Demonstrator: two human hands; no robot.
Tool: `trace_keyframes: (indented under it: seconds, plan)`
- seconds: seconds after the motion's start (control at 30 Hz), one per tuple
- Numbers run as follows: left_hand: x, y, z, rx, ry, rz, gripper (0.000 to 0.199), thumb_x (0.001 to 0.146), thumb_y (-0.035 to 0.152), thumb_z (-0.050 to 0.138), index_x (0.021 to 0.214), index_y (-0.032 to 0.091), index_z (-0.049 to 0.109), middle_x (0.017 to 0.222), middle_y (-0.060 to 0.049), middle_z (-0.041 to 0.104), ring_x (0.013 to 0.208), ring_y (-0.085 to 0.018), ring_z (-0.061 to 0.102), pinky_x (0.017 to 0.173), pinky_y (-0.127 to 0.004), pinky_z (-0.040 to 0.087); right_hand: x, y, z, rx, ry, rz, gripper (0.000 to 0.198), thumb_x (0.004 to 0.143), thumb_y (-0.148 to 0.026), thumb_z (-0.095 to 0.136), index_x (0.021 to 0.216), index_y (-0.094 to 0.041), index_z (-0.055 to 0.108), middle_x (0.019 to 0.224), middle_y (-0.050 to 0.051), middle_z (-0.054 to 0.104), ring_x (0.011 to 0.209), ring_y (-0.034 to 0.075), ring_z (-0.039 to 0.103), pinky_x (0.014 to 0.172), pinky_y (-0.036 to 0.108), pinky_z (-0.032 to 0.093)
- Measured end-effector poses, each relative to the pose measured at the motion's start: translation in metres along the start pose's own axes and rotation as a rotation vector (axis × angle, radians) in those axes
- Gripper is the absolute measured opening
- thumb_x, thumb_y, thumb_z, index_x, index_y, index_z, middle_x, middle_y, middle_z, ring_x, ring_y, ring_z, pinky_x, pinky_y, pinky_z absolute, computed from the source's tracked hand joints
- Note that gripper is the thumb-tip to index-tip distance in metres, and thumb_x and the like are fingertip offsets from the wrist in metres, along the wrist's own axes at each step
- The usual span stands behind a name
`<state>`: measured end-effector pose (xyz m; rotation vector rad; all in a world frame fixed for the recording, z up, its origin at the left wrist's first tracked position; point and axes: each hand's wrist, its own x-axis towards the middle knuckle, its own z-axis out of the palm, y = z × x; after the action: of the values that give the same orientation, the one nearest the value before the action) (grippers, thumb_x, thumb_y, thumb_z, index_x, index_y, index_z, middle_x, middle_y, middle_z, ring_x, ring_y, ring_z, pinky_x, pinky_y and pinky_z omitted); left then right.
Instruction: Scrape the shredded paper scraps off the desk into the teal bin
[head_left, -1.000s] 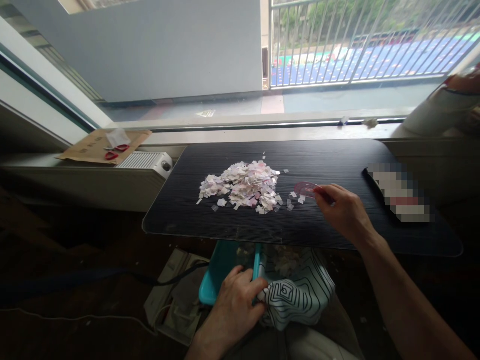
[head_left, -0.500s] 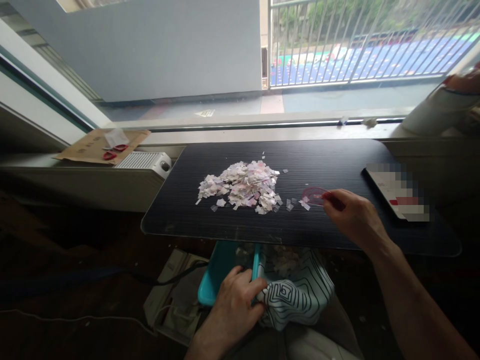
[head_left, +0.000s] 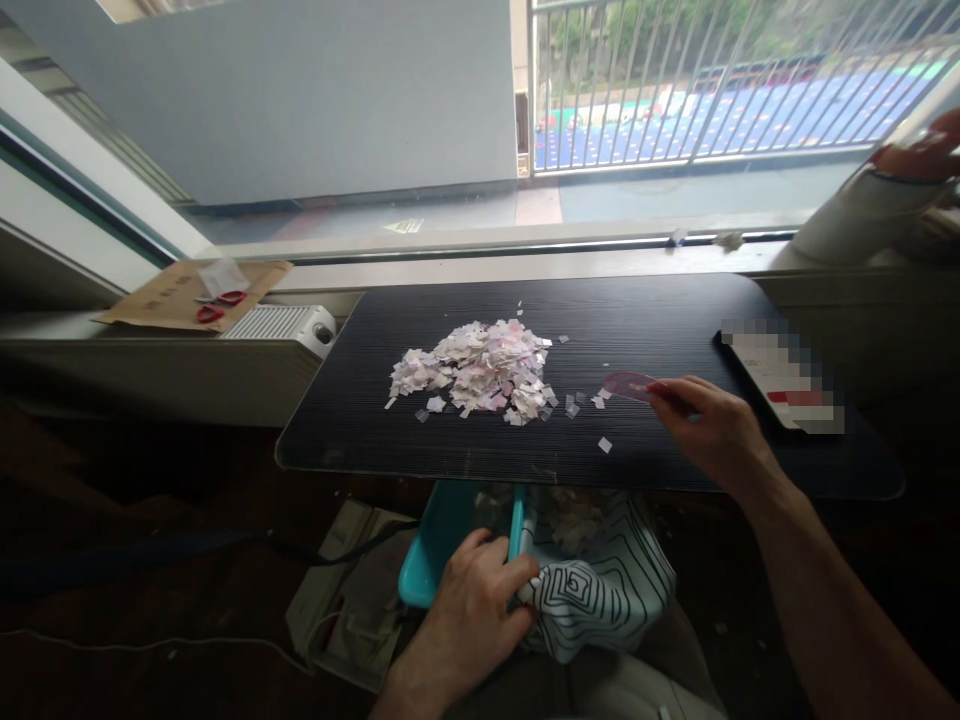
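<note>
On the dark table lie heaped paper scraps, stray bits and, apparently, a phone.

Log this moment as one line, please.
right hand: holds pink piece; left hand: grips teal bin; dark tabletop: paper scrap pile

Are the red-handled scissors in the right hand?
No, the scissors lie on the brown envelope, while the right hand holds a thin pink piece over the black tabletop.
</note>
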<state>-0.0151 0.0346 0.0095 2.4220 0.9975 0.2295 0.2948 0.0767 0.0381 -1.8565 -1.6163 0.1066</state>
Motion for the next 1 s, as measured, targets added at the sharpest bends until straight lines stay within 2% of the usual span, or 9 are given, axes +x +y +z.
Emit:
trace_keyframes:
  seconds: [0.23, 0.43, 0.67, 0.83, 1.0]
  plan:
    - [0.003, 0.004, -0.002, 0.019, -0.003, 0.031, 0.026, 0.063, 0.006, 0.051, 0.083, 0.021, 0.059, 0.070, 0.002, 0.050, 0.071, -0.017, 0.052, 0.092, -0.039, 0.040, -0.009, -0.004, -0.010, 0.092, -0.168, -0.041, 0.014, 0.081, -0.028, 0.057, 0.084, -0.021, 0.068, 0.082, 0.002, 0.069, 0.070, 0.016, 0.062, 0.065, 0.027, 0.048]
    - [0.005, 0.005, -0.002, 0.027, -0.010, 0.051, 0.026, 0.065, 0.006, 0.050, 0.084, 0.021, 0.060, 0.071, 0.001, 0.050, 0.071, -0.017, 0.051, 0.093, -0.040, 0.039, -0.003, 0.000, -0.001, 0.136, -0.061, -0.068, 0.020, 0.085, -0.034, 0.054, 0.088, -0.021, 0.070, 0.081, 0.003, 0.067, 0.065, 0.014, 0.058, 0.063, 0.027, 0.048]
    - [0.004, 0.007, -0.003, 0.006, -0.015, 0.026, 0.026, 0.064, 0.005, 0.051, 0.083, 0.021, 0.060, 0.070, 0.002, 0.050, 0.072, -0.017, 0.051, 0.094, -0.039, 0.038, -0.013, 0.002, -0.008, 0.172, -0.274, -0.073, 0.017, 0.083, -0.031, 0.056, 0.084, -0.021, 0.069, 0.081, 0.002, 0.068, 0.070, 0.015, 0.061, 0.062, 0.026, 0.047]
    - [0.006, 0.006, -0.002, 0.011, -0.020, 0.026, 0.027, 0.063, 0.005, 0.051, 0.083, 0.021, 0.060, 0.071, 0.002, 0.050, 0.073, -0.017, 0.051, 0.094, -0.040, 0.037, -0.016, 0.003, -0.013, 0.173, -0.246, -0.045, 0.016, 0.085, -0.030, 0.055, 0.086, -0.020, 0.068, 0.081, 0.003, 0.067, 0.068, 0.015, 0.059, 0.064, 0.027, 0.047]
    - [0.006, 0.006, -0.001, 0.012, -0.016, 0.022, 0.028, 0.063, 0.005, 0.051, 0.085, 0.021, 0.060, 0.072, 0.001, 0.051, 0.073, -0.017, 0.052, 0.094, -0.039, 0.037, -0.025, 0.000, -0.022, 0.223, -0.376, -0.042, 0.013, 0.084, -0.028, 0.057, 0.086, -0.021, 0.068, 0.082, 0.002, 0.067, 0.072, 0.015, 0.060, 0.065, 0.026, 0.047]
